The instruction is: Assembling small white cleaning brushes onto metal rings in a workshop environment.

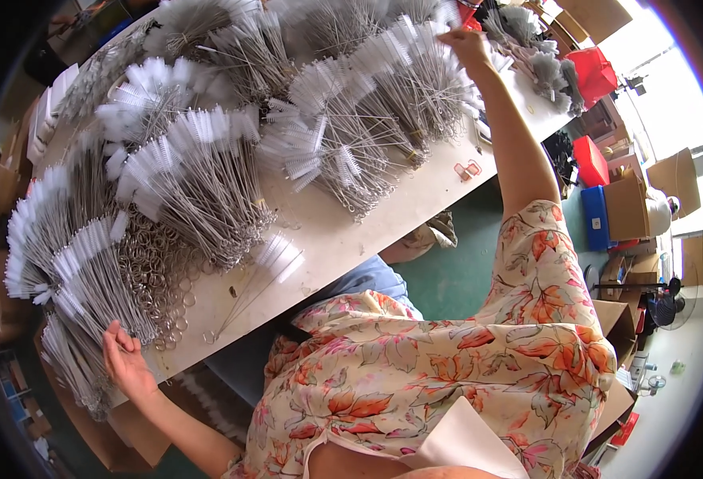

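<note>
Piles of thin wire brushes with white bristle tips cover a long pale table. My left hand rests at the table's near edge, fingers on a bundle of brushes beside a heap of metal rings. My right hand is stretched far across the table and pinches the tips of brushes in a far pile. A small bunch of brushes lies alone near the table edge.
Grey-bristled brushes lie at the far right end. Red bins, a blue crate and cardboard boxes stand on the green floor to the right. Two small pink rings lie on the table.
</note>
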`<state>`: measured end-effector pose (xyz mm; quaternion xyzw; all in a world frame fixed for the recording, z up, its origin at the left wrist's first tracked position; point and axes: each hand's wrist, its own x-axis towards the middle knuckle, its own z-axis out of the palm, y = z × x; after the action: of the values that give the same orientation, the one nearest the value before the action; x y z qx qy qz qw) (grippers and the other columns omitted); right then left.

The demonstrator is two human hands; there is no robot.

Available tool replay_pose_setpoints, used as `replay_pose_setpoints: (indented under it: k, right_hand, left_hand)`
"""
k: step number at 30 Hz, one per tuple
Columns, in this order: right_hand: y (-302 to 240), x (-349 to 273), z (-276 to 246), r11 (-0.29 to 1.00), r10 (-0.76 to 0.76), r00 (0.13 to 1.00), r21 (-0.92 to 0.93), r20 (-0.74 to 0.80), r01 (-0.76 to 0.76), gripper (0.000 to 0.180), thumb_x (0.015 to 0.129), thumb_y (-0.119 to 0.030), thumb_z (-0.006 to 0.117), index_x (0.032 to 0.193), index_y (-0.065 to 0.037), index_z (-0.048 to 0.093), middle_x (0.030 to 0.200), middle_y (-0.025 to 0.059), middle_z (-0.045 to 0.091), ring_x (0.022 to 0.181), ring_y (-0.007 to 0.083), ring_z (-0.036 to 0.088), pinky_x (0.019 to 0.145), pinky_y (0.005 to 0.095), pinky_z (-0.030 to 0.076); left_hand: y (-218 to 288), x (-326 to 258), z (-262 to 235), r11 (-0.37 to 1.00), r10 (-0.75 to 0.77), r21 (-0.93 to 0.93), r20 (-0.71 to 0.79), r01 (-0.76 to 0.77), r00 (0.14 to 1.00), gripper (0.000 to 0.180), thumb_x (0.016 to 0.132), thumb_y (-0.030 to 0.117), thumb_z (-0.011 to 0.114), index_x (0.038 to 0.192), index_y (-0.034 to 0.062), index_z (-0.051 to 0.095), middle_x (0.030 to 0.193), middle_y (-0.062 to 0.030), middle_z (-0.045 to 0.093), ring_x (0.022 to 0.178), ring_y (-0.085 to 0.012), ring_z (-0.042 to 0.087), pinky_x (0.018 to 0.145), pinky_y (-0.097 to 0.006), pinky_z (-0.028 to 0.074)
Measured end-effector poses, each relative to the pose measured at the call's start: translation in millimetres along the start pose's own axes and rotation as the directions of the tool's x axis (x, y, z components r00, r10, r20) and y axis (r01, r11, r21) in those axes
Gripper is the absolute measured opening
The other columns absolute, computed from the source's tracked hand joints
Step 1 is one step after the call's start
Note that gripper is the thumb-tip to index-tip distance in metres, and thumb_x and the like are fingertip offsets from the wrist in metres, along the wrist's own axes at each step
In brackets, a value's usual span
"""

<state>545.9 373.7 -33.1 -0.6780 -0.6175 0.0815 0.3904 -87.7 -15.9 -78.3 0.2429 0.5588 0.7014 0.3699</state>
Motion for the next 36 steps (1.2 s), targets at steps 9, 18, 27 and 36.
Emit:
replay_pose_setpoints:
  k: [9, 18, 27, 36]
  right_hand:
    - [-253, -169, 24, 0.409, -0.362, 0.880, 0.900, 0.309, -0.148, 0.015, 0.091, -0.017, 0.047, 0.090, -0.003, 0.054, 0.080, 0.0054, 0.054, 0.065, 0.0140, 0.055, 0.057, 0.0306, 0.047]
    - [-301, -313, 72, 0.292, -0.661, 0.673, 0.940, 0.332, -0.177, 0.031, 0.085, -0.020, 0.060, 0.112, -0.005, 0.056, 0.114, 0.0085, 0.049, 0.105, 0.0185, 0.046, 0.088, 0.0299, 0.039]
    - [-275, -335, 102, -0.096, -0.401, 0.550, 0.563, 0.733, -0.821, 0.022, 0.093, -0.019, 0.047, 0.100, -0.002, 0.058, 0.089, 0.0056, 0.063, 0.085, 0.0123, 0.059, 0.080, 0.0294, 0.048]
    - [-280, -333, 82, 0.797, -0.552, 0.309, 0.599, 0.775, -0.077, 0.015, 0.086, -0.012, 0.053, 0.089, -0.004, 0.065, 0.069, 0.0037, 0.062, 0.060, 0.0089, 0.053, 0.056, 0.0223, 0.043]
  left_hand:
    - [18, -52, 146, 0.907, 0.299, 0.162, 0.404, -0.389, 0.865, 0.022, 0.091, 0.010, 0.047, 0.107, -0.0030, 0.057, 0.065, 0.0009, 0.048, 0.048, -0.0034, 0.039, 0.042, -0.016, 0.029]
    - [-7, -39, 169, 0.613, 0.667, 0.127, 0.445, -0.779, 0.598, 0.016, 0.084, 0.001, 0.056, 0.099, -0.0015, 0.051, 0.093, -0.0139, 0.052, 0.072, -0.0162, 0.057, 0.061, -0.026, 0.051]
    - [-49, -59, 153, 0.352, 0.726, 0.220, 0.550, -0.910, 0.413, 0.030, 0.071, -0.002, 0.067, 0.099, 0.0034, 0.061, 0.105, -0.0117, 0.053, 0.085, -0.0198, 0.057, 0.073, -0.029, 0.050]
    - [4, -31, 121, 0.825, 0.460, -0.027, 0.612, -0.565, 0.643, 0.110, 0.059, 0.041, 0.080, 0.137, 0.0000, 0.015, 0.139, -0.0193, 0.025, 0.125, -0.0282, 0.032, 0.103, -0.042, 0.025]
